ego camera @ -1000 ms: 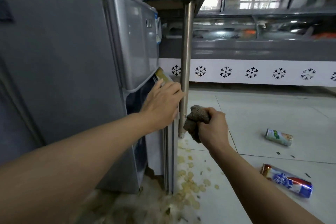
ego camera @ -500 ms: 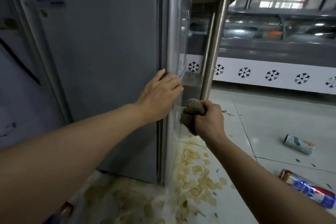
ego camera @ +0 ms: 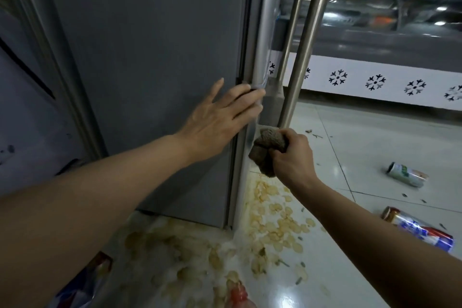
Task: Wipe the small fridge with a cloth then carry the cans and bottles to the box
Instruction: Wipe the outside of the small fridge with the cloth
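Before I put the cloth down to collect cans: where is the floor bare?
Bare tiles lie right of the table leg, between it and the green can. Crowded: chips litter the floor beside the fridge.

One small fridge [ego camera: 150, 57], one cloth [ego camera: 268, 150], two cans [ego camera: 406, 174] on the floor, two steel table legs [ego camera: 307, 42], two hands [ego camera: 220, 117].

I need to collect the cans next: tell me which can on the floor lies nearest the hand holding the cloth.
The green-and-white can lying on its side, right of the right hand; the blue-and-red can lies lower in the picture, beside the forearm.
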### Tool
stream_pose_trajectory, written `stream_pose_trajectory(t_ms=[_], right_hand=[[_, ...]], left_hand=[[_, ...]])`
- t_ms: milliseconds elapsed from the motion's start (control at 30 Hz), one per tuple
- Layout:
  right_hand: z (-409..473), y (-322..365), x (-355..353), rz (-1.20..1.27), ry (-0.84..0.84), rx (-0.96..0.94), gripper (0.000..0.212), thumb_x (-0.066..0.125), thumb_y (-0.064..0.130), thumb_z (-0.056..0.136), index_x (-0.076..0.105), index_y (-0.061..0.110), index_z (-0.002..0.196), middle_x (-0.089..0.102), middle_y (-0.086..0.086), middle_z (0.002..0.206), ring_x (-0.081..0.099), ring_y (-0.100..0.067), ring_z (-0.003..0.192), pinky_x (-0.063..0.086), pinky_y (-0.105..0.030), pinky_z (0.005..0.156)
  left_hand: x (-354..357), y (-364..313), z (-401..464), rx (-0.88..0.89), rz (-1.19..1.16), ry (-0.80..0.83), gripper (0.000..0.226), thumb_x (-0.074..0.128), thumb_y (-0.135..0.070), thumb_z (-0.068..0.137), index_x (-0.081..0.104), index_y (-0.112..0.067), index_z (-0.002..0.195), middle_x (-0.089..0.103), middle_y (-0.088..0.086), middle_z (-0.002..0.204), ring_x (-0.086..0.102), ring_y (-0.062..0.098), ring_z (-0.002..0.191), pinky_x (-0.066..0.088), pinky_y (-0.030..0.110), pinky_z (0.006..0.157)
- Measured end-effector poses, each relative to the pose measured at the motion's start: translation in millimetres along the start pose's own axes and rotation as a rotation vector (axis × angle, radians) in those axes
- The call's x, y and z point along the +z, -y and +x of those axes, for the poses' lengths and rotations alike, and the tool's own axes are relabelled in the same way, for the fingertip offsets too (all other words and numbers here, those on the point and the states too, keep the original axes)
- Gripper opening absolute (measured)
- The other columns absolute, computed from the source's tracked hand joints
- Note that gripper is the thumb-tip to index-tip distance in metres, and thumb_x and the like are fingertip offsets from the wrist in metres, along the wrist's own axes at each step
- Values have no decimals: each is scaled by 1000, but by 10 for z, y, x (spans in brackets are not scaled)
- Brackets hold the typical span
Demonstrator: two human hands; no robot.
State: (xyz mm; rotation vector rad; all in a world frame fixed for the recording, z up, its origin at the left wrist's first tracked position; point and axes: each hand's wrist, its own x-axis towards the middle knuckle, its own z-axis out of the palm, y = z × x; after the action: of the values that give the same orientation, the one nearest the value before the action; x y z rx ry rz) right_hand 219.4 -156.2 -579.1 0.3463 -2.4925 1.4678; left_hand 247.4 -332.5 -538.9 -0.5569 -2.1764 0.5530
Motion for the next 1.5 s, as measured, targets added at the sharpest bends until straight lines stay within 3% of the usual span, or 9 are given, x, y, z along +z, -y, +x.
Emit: stream_pose_trajectory(t_ms=[100,200,467,633,800,900,1167,1333,1500], right_hand=[[-135,-115,161,-26,1,43,33,55,0,84,52,17,112,50,-10,119,53,-23,106,54,-37,86],[-276,-208,375,-2,-72,75,28,57,10,87,47,16,113,48,-9,117,52,-22,104,50,-41,92],[-197,-246,920,29,-343,-13,39,61,28,87,36,11,113,44,-10,115,52,-23,99,50,-45,81],[-173,-423,1183,-103,-414,-81,40,54,33,81,27,18,106,43,-16,110,54,-30,85,49,-41,63],[-358,-817,1384,-89,-331,40,39,48,42,74,24,28,101,45,-14,108,53,-29,79,48,-47,62],[-499,-1070,1538,-94,-284,125,42,50,40,73,25,24,103,47,-12,103,53,-28,77,48,-45,61],[-813,-1688,1856,-89,-74,285,38,55,17,84,26,18,108,41,-12,108,50,-28,90,47,-42,73],[-907,-1905,2001,-121,5,354,37,54,10,85,22,17,103,33,-8,108,46,-24,92,47,-42,79],[-911,-1981,2090,-115,24,461,42,53,6,85,27,4,117,29,-10,120,35,-9,84,36,-28,80]], left_hand=[[138,-46,-243,-60,-68,-8,70,63,2,67,44,-10,133,44,9,144,31,25,129,30,55,104],[331,-146,-471,-119,-133,11,74,66,3,65,42,-7,134,45,10,143,31,25,127,29,55,105],[882,-321,-862,-211,-195,54,88,66,2,64,26,-10,142,18,4,150,20,24,136,11,53,109],[1114,-371,-977,-218,-236,-29,72,52,-3,79,24,-12,145,17,4,154,17,20,141,10,52,110],[1321,-526,-1261,-158,-257,-46,50,30,-9,96,28,-11,145,21,4,154,20,19,141,13,52,111],[1427,-589,-1368,-147,-224,-68,46,29,-9,98,32,-11,144,26,4,152,24,19,140,16,51,111],[1570,-783,-1611,-79,-302,31,47,17,-10,98,27,-9,144,22,5,151,23,20,139,17,53,108],[1649,-842,-1636,-94,-317,22,47,19,-10,98,27,-10,144,20,6,151,20,21,140,12,53,110],[1678,-837,-1646,-84,-310,14,52,31,-7,94,24,-12,146,18,6,153,18,21,141,10,53,111]])
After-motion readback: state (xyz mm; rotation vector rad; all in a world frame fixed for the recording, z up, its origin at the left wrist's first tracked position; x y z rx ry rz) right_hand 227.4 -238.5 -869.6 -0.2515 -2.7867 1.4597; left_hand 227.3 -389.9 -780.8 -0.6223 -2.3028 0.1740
